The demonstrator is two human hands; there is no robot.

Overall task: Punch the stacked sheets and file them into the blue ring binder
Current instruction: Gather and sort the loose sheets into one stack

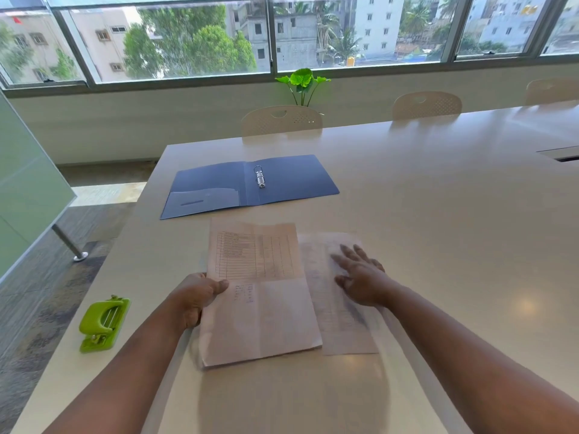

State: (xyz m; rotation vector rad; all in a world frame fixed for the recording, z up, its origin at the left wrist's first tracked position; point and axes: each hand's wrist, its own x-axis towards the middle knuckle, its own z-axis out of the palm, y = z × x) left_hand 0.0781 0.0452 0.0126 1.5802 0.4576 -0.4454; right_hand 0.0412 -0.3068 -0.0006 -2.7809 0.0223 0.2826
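A stack of printed sheets (266, 302) lies on the table in front of me, its near edge slightly raised. My left hand (195, 297) grips the stack's left edge, thumb on top. Beside it on the right lies another sheet (326, 321), blurred; my right hand (360, 277) rests flat on it with fingers spread. The blue ring binder (297, 180) lies open beyond the sheets, its metal rings (260, 177) shut near the spine. A green hole punch (103, 322) sits to the left near the table's edge, apart from both hands.
The long pale table (438, 214) stretches away to the right, with a cable slot (560, 153) at the far right. Three beige chairs (282, 120) stand along its far side under the window. A small plant (304, 83) stands behind the first chair. The table's left edge drops to the floor.
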